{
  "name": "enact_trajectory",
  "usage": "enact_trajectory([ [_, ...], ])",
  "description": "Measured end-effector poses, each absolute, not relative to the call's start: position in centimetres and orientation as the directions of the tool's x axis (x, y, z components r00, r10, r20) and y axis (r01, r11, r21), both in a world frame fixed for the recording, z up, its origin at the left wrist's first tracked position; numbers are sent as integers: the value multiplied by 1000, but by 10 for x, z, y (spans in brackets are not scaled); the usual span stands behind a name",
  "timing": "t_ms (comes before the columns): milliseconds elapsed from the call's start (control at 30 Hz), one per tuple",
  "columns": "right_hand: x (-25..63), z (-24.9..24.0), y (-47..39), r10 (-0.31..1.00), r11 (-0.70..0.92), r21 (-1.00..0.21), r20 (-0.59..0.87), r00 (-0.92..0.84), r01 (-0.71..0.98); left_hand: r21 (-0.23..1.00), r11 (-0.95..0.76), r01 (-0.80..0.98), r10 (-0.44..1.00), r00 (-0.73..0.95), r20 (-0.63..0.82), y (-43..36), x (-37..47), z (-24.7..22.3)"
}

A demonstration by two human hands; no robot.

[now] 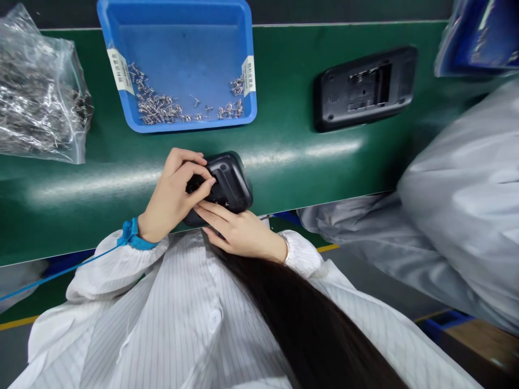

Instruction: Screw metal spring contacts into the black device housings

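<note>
A black plastic device housing (233, 178) lies tilted at the table's front edge, its open battery compartment facing up. Over that compartment, my left hand (172, 186) has thumb and index finger pinched together; whatever is between the fingertips is too small to make out. My right hand (243, 232) grips the housing's near side, with fingers laid across it and the thumb underneath. Small metal contacts show beside my right fingertips. Beyond my hands, a blue tray (182, 127) contains many small metal springs (158, 109).
A second black housing (365, 89) lies at the right, battery compartment up. At the left sits a clear bag (40, 97) of metal springs. Another person's grey sleeve (466, 178) reaches in from the right. A blue cord (60, 274) trails from my left wrist strap.
</note>
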State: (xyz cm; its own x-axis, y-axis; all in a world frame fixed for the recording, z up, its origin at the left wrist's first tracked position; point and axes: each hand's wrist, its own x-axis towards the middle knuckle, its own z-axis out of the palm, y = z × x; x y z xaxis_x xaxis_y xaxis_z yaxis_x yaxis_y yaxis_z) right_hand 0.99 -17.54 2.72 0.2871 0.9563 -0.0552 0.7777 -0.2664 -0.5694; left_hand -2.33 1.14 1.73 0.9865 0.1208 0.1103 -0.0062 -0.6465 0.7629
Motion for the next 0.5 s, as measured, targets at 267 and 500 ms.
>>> enact_trajectory([
  [267,9,28,-175,955,-284,-564,-92,283,775,765,-635,-104,48,984,174,21,-22,5],
  [500,26,41,-181,976,-196,-577,-39,213,793,734,-678,24,-37,997,-66,15,-12,7],
])
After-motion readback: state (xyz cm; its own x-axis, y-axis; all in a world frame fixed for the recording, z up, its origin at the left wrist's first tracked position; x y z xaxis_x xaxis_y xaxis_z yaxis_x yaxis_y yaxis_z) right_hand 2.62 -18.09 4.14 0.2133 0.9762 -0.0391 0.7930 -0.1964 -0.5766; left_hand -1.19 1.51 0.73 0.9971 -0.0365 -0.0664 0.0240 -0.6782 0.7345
